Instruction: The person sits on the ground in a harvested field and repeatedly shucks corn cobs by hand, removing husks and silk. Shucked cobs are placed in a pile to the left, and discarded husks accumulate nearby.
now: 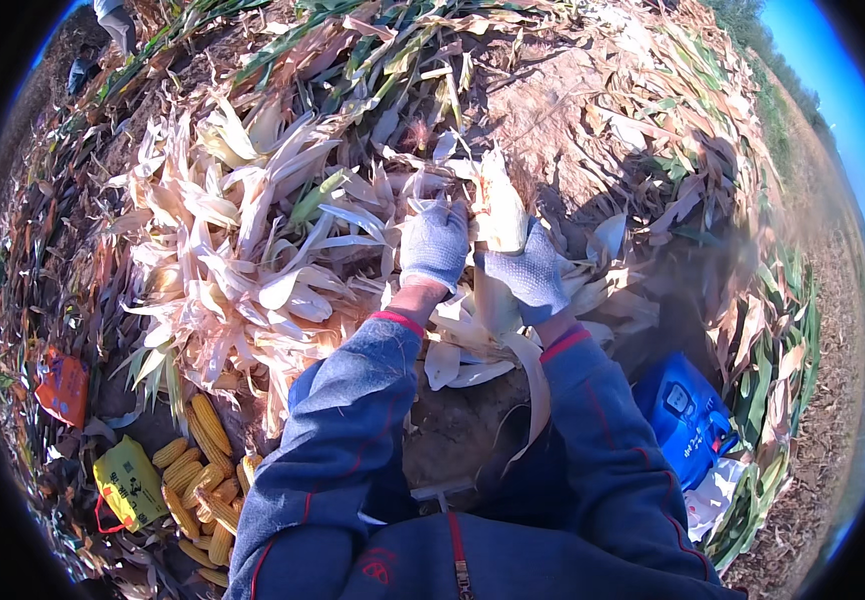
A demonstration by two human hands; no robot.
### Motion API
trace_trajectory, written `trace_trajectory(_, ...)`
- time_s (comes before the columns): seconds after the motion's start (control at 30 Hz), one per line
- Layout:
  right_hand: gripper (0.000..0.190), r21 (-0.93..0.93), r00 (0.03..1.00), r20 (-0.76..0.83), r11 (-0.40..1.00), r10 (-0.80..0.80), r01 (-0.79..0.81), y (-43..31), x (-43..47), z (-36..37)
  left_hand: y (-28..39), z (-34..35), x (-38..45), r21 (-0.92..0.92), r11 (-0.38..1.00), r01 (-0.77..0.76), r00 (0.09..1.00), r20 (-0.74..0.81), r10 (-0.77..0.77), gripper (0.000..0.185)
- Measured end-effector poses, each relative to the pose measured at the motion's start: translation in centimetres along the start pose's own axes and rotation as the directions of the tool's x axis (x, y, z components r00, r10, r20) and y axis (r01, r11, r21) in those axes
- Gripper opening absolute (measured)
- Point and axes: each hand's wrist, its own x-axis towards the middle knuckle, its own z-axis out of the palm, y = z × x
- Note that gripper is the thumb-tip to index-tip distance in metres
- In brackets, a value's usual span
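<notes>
An ear of corn [504, 217] stands upright between my hands, its pale husk partly open at the top. My right hand [528, 274], in a light knitted glove, is closed around the ear's lower part. Loose husk leaves hang below that hand. My left hand [435, 244], gloved alike, is just left of the ear, its fingers bent among husk leaves; whether it grips one is hidden. A large heap of dry corn husks [215, 247] lies to the left. Husked yellow corn cobs [204, 480] are piled at the lower left.
A yellow-green bag [130, 484] and an orange bag [63, 388] lie at the left. A blue bag [680, 416] and a white bag [711, 495] are at the right. Corn stalks [312, 45] and dry leaves cover much ground. Another person [116, 24] stands at the far upper left.
</notes>
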Motion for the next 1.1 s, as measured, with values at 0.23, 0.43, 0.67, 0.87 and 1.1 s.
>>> trace_trajectory(0.23, 0.066, 0.107, 0.994, 0.094, 0.992, 0.052, -0.062, 0.7, 0.2, -0.6, 0.3, -0.1, 0.1, -0.749, 0.565, 0.345, 0.937, 0.311, -0.16, 0.034)
trace_trajectory(0.43, 0.062, -0.06, 0.991, 0.13, 0.998, 0.023, -0.016, -1.2, -0.7, -0.1, 0.4, 0.1, -0.4, -0.799, 0.436, 0.415, 0.91, 0.369, -0.189, 0.041)
trace_trajectory(0.67, 0.062, 0.551, 0.982, 0.123, 0.813, 0.141, -0.186, 2.4, -0.5, -1.1, 3.5, -1.4, -1.8, -0.796, 0.198, 0.573, 0.801, 0.49, -0.345, 0.008)
trace_trajectory(0.87, 0.053, 0.339, 0.985, 0.015, 0.926, 0.172, -0.167, -1.9, 0.6, -1.6, 3.2, -1.1, -2.4, -0.699, 0.51, 0.501, 0.863, 0.449, -0.232, 0.013)
trace_trajectory(1.1, 0.031, 0.523, 0.858, -0.477, 0.846, 0.191, 0.102, 0.8, 2.6, -4.4, 3.1, -0.2, -4.0, -0.082, 0.989, -0.12, 0.937, 0.319, 0.141, 0.029)
